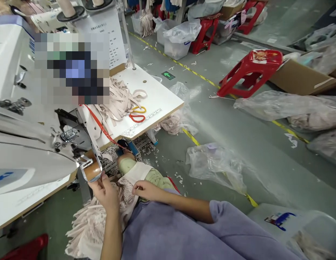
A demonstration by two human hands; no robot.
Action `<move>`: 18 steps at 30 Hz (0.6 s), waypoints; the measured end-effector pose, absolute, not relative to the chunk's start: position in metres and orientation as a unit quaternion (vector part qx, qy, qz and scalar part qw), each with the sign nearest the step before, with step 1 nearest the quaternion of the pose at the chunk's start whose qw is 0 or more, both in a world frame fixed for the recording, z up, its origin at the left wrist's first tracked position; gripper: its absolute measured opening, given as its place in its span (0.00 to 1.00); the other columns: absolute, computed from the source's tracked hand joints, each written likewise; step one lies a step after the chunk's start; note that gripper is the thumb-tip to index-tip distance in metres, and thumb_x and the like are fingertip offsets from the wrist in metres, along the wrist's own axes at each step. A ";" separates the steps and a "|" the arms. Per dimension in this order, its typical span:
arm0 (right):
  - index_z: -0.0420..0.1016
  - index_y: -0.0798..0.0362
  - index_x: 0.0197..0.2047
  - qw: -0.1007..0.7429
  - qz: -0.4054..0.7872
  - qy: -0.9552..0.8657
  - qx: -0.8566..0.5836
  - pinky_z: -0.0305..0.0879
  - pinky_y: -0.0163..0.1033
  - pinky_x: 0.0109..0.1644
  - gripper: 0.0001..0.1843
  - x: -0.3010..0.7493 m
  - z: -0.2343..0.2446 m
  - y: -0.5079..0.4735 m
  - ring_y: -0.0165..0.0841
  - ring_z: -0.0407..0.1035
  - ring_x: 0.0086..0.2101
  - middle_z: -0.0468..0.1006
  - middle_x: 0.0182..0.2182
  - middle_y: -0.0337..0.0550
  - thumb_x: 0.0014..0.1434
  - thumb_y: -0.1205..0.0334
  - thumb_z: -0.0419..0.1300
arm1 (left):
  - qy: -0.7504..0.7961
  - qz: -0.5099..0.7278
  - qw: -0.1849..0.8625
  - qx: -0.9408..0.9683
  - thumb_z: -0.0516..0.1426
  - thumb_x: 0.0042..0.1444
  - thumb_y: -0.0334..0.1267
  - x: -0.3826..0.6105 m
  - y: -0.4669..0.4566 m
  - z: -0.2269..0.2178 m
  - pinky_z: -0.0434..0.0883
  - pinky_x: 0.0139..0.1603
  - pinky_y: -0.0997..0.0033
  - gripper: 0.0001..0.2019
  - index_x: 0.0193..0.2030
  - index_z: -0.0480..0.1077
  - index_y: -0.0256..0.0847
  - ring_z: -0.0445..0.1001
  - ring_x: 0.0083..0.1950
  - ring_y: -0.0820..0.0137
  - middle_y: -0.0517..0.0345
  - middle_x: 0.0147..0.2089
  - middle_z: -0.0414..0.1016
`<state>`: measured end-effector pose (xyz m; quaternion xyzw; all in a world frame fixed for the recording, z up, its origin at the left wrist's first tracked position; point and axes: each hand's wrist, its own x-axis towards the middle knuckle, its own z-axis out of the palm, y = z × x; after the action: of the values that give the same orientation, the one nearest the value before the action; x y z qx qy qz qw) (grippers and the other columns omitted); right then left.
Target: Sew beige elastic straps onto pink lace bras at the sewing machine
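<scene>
My left hand (pixel 105 190) is raised to the sewing machine's (pixel 35 144) curved metal arm end (pixel 91 169), fingers pinched together on pale pink lace fabric (pixel 89 224) that hangs down over my lap. My right hand (pixel 146 190) rests just to the right, fingers curled closed on the same lace near a cream and green piece (pixel 142 173). A red strap (pixel 101 127) runs down from the machine to a small blue box (pixel 129 147).
The white table (pixel 159 97) carries pink elastic strips (pixel 119 101) and red-and-yellow scissors (pixel 137 113). Clear plastic bags (pixel 214 164) of fabric lie on the grey floor. A tipped red stool (pixel 252 70), a cardboard box (pixel 300 77) and a yellow floor line (pixel 189 135) are nearby.
</scene>
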<state>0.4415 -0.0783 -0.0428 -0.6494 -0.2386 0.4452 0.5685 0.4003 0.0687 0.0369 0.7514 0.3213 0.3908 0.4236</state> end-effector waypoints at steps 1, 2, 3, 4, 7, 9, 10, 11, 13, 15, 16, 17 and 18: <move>0.79 0.54 0.35 0.571 0.445 -0.236 -0.649 0.59 0.32 0.32 0.06 0.441 -0.043 -0.079 0.29 0.64 0.28 0.74 0.28 0.36 0.60 0.61 0.62 | 0.331 0.406 0.440 0.729 0.53 0.65 0.44 0.401 0.068 0.036 0.68 0.60 0.63 0.19 0.61 0.65 0.41 0.73 0.56 0.62 0.48 0.55 0.72; 0.78 0.54 0.35 0.572 0.444 -0.236 -0.648 0.59 0.33 0.33 0.07 0.441 -0.043 -0.079 0.30 0.64 0.29 0.74 0.28 0.36 0.60 0.60 0.61 | 0.345 0.422 0.451 0.707 0.54 0.64 0.44 0.402 0.067 0.036 0.69 0.59 0.64 0.19 0.59 0.67 0.41 0.74 0.54 0.63 0.49 0.53 0.73; 0.78 0.55 0.36 0.572 0.443 -0.236 -0.648 0.59 0.34 0.34 0.08 0.440 -0.043 -0.080 0.30 0.64 0.29 0.75 0.28 0.37 0.60 0.60 0.60 | 0.358 0.433 0.456 0.690 0.55 0.63 0.44 0.404 0.066 0.037 0.70 0.56 0.65 0.18 0.57 0.68 0.40 0.75 0.51 0.64 0.50 0.51 0.75; 0.77 0.55 0.36 0.572 0.443 -0.238 -0.648 0.59 0.35 0.35 0.09 0.439 -0.043 -0.079 0.31 0.64 0.30 0.75 0.29 0.38 0.61 0.58 0.59 | 0.367 0.432 0.453 0.688 0.55 0.63 0.44 0.405 0.066 0.037 0.71 0.54 0.66 0.17 0.55 0.68 0.39 0.76 0.49 0.65 0.50 0.48 0.75; 0.75 0.55 0.37 0.569 0.448 -0.255 -0.641 0.60 0.38 0.39 0.14 0.442 -0.039 -0.074 0.34 0.66 0.33 0.75 0.32 0.41 0.62 0.53 0.57 | 0.388 0.428 0.430 0.693 0.54 0.64 0.45 0.412 0.071 0.034 0.73 0.49 0.67 0.16 0.53 0.69 0.38 0.77 0.43 0.68 0.53 0.41 0.76; 0.73 0.54 0.38 0.562 0.457 -0.271 -0.635 0.60 0.39 0.38 0.16 0.448 -0.034 -0.067 0.34 0.65 0.32 0.74 0.32 0.41 0.62 0.49 0.56 | 0.393 0.425 0.421 0.698 0.52 0.65 0.45 0.412 0.078 0.032 0.73 0.48 0.68 0.15 0.52 0.69 0.38 0.76 0.41 0.69 0.54 0.39 0.76; 0.73 0.53 0.38 0.558 0.459 -0.277 -0.634 0.60 0.39 0.38 0.16 0.452 -0.029 -0.063 0.34 0.65 0.32 0.73 0.31 0.40 0.63 0.48 0.55 | 0.392 0.422 0.419 0.702 0.52 0.66 0.45 0.408 0.081 0.033 0.73 0.47 0.69 0.14 0.50 0.70 0.38 0.76 0.40 0.69 0.54 0.38 0.75; 0.72 0.53 0.39 0.560 0.459 -0.280 -0.631 0.60 0.39 0.38 0.17 0.456 -0.024 -0.059 0.34 0.64 0.31 0.71 0.30 0.39 0.63 0.46 0.55 | 0.388 0.416 0.418 0.708 0.52 0.66 0.45 0.402 0.083 0.034 0.73 0.46 0.69 0.13 0.48 0.70 0.38 0.76 0.40 0.69 0.54 0.38 0.75; 0.71 0.53 0.41 0.583 0.465 -0.269 -0.610 0.62 0.39 0.39 0.20 0.464 -0.011 -0.052 0.33 0.65 0.32 0.71 0.31 0.39 0.65 0.43 0.53 | 0.375 0.400 0.420 0.723 0.53 0.65 0.45 0.384 0.084 0.039 0.73 0.45 0.69 0.11 0.41 0.71 0.39 0.75 0.41 0.69 0.54 0.39 0.74; 0.70 0.53 0.43 0.622 0.487 -0.241 -0.564 0.65 0.39 0.39 0.23 0.471 0.005 -0.044 0.32 0.67 0.32 0.73 0.34 0.41 0.65 0.40 0.53 | 0.349 0.374 0.427 0.745 0.57 0.63 0.44 0.361 0.080 0.045 0.72 0.47 0.68 0.10 0.35 0.72 0.40 0.74 0.44 0.67 0.53 0.41 0.74; 0.69 0.52 0.44 0.637 0.504 -0.229 -0.536 0.66 0.39 0.39 0.24 0.473 0.013 -0.041 0.32 0.68 0.32 0.74 0.36 0.42 0.65 0.38 0.53 | 0.334 0.359 0.434 0.756 0.58 0.62 0.43 0.350 0.077 0.049 0.72 0.49 0.67 0.10 0.33 0.72 0.40 0.75 0.45 0.65 0.52 0.42 0.74; 0.69 0.52 0.45 0.647 0.518 -0.223 -0.513 0.67 0.38 0.37 0.25 0.474 0.022 -0.038 0.31 0.69 0.32 0.75 0.38 0.43 0.65 0.37 0.53 | 0.316 0.342 0.441 0.768 0.59 0.61 0.42 0.339 0.074 0.053 0.72 0.50 0.65 0.09 0.33 0.72 0.41 0.75 0.47 0.64 0.52 0.43 0.75; 0.68 0.52 0.46 0.649 0.530 -0.227 -0.496 0.67 0.38 0.37 0.25 0.475 0.030 -0.035 0.31 0.70 0.31 0.75 0.39 0.43 0.65 0.36 0.53 | 0.295 0.326 0.444 0.781 0.60 0.60 0.41 0.330 0.072 0.056 0.72 0.51 0.64 0.08 0.33 0.73 0.41 0.75 0.47 0.64 0.52 0.43 0.76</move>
<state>0.4752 -0.0345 0.0302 -0.4957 -0.2268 0.5304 0.6492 0.3304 0.0723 0.0561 0.7809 0.2951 0.3257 0.4439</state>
